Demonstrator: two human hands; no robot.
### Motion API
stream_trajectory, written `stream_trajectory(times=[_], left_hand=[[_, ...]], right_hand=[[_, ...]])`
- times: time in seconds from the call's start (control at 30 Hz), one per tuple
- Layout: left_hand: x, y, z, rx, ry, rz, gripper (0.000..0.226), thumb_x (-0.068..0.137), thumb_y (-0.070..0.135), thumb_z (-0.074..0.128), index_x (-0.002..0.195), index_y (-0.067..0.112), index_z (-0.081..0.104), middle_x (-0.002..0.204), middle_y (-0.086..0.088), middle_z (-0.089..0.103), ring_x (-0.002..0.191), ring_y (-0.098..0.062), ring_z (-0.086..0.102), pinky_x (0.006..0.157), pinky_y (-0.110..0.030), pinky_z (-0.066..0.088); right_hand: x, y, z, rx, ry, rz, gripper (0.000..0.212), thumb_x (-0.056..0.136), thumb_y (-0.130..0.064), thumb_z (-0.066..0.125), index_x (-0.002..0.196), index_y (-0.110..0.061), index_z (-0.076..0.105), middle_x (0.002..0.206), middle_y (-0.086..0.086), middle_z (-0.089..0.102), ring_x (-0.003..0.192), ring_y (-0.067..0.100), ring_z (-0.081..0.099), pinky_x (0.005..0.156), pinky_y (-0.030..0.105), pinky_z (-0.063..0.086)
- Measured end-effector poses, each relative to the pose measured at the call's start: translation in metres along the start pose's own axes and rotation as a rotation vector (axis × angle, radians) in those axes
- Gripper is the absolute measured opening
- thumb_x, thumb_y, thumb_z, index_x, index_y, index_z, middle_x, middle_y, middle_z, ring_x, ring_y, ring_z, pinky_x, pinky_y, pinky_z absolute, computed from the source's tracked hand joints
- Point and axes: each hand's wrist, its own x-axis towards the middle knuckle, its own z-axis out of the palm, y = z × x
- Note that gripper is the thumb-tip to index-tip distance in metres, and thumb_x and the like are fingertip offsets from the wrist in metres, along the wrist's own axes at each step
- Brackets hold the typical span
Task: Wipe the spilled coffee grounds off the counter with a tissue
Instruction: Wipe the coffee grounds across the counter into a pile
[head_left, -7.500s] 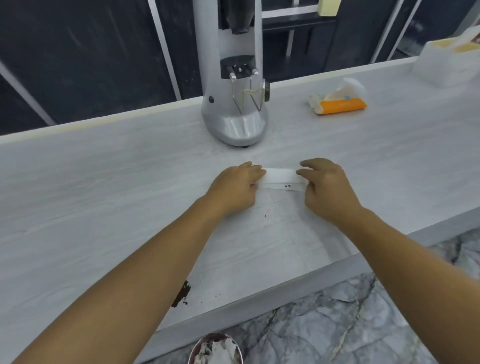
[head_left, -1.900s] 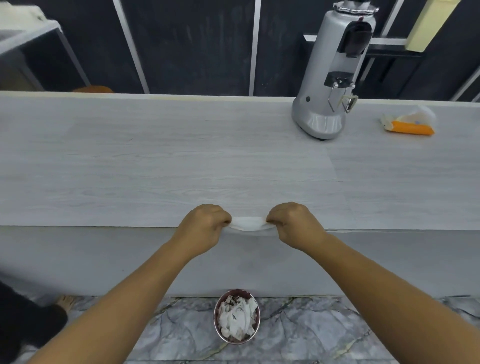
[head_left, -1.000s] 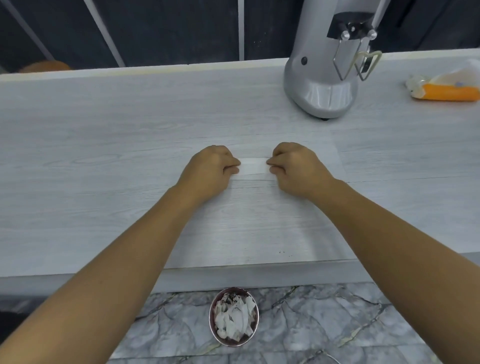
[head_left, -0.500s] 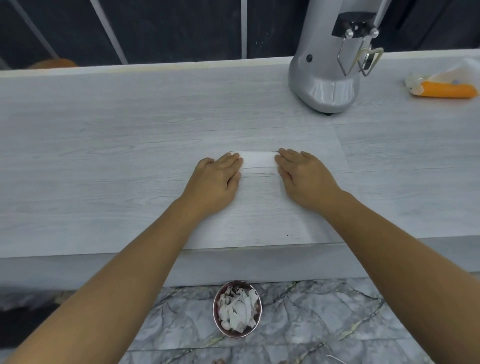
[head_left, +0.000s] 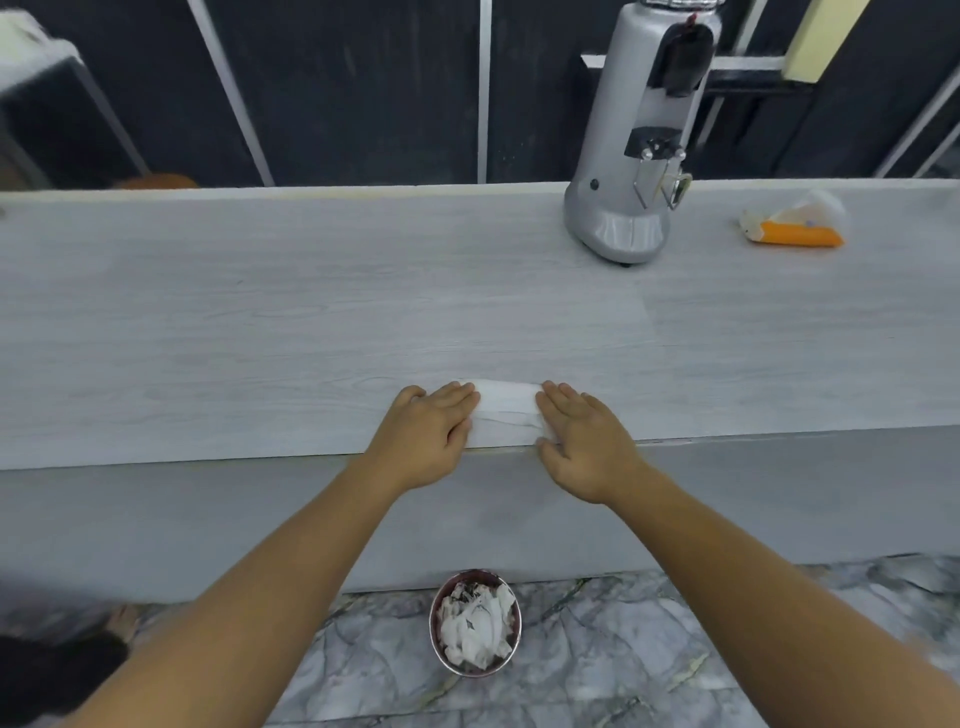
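Note:
A white tissue (head_left: 506, 410) lies flat on the pale wood-grain counter (head_left: 311, 332), right at its front edge. My left hand (head_left: 428, 434) presses flat on the tissue's left end, fingers together and stretched out. My right hand (head_left: 582, 441) presses flat on its right end in the same way. Both palms reach over the counter's front edge. No coffee grounds show on the counter around the tissue.
A silver coffee grinder (head_left: 639, 156) stands at the back right of the counter. An orange tissue pack (head_left: 795, 228) lies to its right. On the marble floor below the tissue stands a round bin (head_left: 475, 621) holding crumpled used tissues.
Both hands have dragged the tissue from the middle of the counter toward me, to the front edge. Their fingers stay flat on it, as half a second ago.

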Motion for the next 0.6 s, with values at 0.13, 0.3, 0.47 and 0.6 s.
stream_trajectory(times=[0.13,0.3,0.47,0.6], left_hand=[[-0.035,0.003,-0.005,0.001,0.027,-0.002,0.057,0.098,0.045,0.026,0.14,0.02,0.057,0.15,0.003,0.051,0.141,-0.013,0.044,0.107,-0.041,0.035],[-0.064,-0.005,-0.001,-0.04,0.205,0.084,0.032,0.083,0.015,0.07,0.114,0.013,0.074,0.124,-0.004,0.071,0.116,-0.019,0.067,0.088,-0.034,0.046],[-0.072,-0.005,-0.005,-0.034,0.343,0.11,0.027,0.073,0.0,0.067,0.094,0.01,0.08,0.104,-0.004,0.078,0.096,-0.021,0.075,0.076,-0.031,0.043],[-0.066,0.004,-0.009,-0.065,0.315,0.105,0.031,0.076,0.002,0.06,0.097,0.012,0.081,0.103,-0.002,0.078,0.077,-0.029,0.075,0.063,-0.031,0.058]], right_hand=[[-0.024,-0.025,0.013,-0.013,0.016,0.002,0.067,0.072,-0.021,0.063,0.134,0.003,0.054,0.143,0.022,0.052,0.13,0.038,0.051,0.108,0.047,0.04],[-0.035,-0.053,0.033,-0.065,0.072,0.016,0.064,0.061,0.007,0.077,0.123,0.002,0.062,0.131,0.019,0.063,0.119,0.037,0.061,0.102,0.049,0.046],[-0.046,-0.067,0.042,-0.073,0.131,-0.012,0.061,0.063,0.011,0.072,0.123,0.002,0.063,0.131,0.019,0.063,0.121,0.036,0.06,0.104,0.051,0.046],[-0.045,-0.059,0.032,-0.092,0.177,-0.045,0.062,0.061,0.015,0.072,0.122,0.004,0.063,0.128,0.02,0.064,0.119,0.037,0.062,0.104,0.051,0.045]])
